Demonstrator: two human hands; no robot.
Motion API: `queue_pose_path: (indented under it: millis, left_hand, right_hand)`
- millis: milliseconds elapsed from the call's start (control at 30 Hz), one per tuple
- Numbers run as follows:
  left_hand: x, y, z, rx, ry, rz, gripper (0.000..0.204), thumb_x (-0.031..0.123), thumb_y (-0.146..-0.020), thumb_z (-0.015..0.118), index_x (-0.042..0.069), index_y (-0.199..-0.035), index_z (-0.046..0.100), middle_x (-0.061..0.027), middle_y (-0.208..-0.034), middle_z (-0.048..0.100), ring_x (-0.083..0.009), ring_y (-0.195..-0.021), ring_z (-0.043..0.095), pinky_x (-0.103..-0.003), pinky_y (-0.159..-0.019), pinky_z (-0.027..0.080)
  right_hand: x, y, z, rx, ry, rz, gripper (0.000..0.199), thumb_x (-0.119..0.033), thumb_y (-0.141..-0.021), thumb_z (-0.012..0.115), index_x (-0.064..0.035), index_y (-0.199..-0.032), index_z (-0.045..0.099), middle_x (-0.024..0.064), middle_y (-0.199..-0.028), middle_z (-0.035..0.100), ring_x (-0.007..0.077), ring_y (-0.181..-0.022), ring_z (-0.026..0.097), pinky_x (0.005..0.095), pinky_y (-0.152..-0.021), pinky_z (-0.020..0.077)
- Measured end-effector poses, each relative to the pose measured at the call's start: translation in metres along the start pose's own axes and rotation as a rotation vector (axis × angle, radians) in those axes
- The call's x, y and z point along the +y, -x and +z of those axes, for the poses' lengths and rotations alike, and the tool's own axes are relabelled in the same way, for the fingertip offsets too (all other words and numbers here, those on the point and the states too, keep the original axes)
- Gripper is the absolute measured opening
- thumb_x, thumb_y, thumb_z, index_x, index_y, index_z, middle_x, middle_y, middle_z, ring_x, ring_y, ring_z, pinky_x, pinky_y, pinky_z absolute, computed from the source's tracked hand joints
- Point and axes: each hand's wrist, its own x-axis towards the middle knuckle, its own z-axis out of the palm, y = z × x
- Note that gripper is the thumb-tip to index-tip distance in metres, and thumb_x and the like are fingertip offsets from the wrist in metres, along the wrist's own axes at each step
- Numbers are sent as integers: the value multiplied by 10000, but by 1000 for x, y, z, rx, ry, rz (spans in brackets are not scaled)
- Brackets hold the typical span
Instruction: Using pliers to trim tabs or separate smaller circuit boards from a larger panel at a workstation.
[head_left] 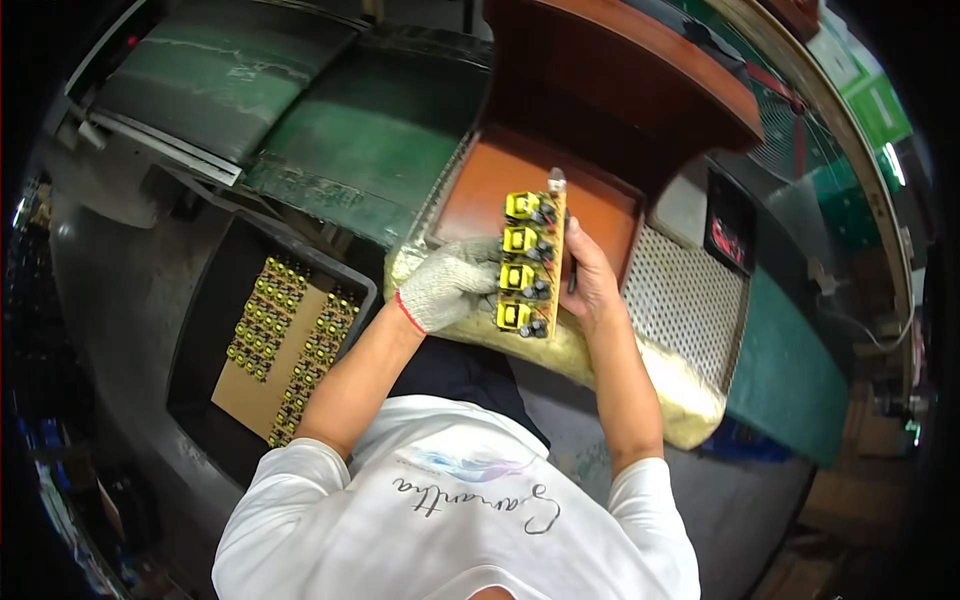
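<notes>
A long narrow circuit board [532, 262] carrying several yellow coil parts and dark capacitors is held upright in front of me, above an orange-brown work surface [480, 190]. My left hand [448, 284], in a grey knit glove with a red cuff, grips its left side. My bare right hand [590, 278] grips the right edge and also pinches a thin dark tool against the board.
A black tray [210, 320] at my left holds boards with rows of yellow parts. A green conveyor belt [350, 140] runs behind it. A perforated metal plate [690, 300], yellowed foam padding [690, 400] and a dark wooden hood [620, 70] lie ahead and right.
</notes>
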Motion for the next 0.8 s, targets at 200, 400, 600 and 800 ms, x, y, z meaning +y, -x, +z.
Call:
queue_pose_path:
  millis: [200,400,600,800]
  left_hand:
    - [-32,4,13,-42,-61,-157,431,107,-993,664,-2,-1404,591,-116,-1286,704,-234,-1149,712,-416,-1002,595]
    - [-29,5,-3,-37,-152,-272,471,172,-985,702,-23,-1398,585,-112,-1275,703,-225,-1131,711,-383,-982,594]
    - [-16,16,25,222,-188,-68,526,154,-954,691,-29,-1425,546,-55,-1132,692,-150,-1018,680,-313,-862,561]
    - [-19,-21,38,191,-908,98,517,223,-978,677,-6,-1420,537,-100,-1169,695,-194,-1065,685,-337,-900,560]
  right_hand:
    - [-7,38,-14,-154,5,-28,628,-446,-1035,625,-8,-1474,525,235,-1225,712,291,-1112,721,462,-978,604]
    - [-18,50,-5,-153,99,3,652,-488,-1000,665,-7,-1429,571,207,-1119,744,269,-996,754,433,-904,633]
    - [-29,36,7,176,311,52,481,-436,-992,703,-42,-1259,631,121,-1022,720,209,-909,712,393,-800,600]
    - [-25,-12,19,338,774,-88,447,-434,-963,760,-32,-1120,643,78,-922,680,153,-771,672,330,-617,543]
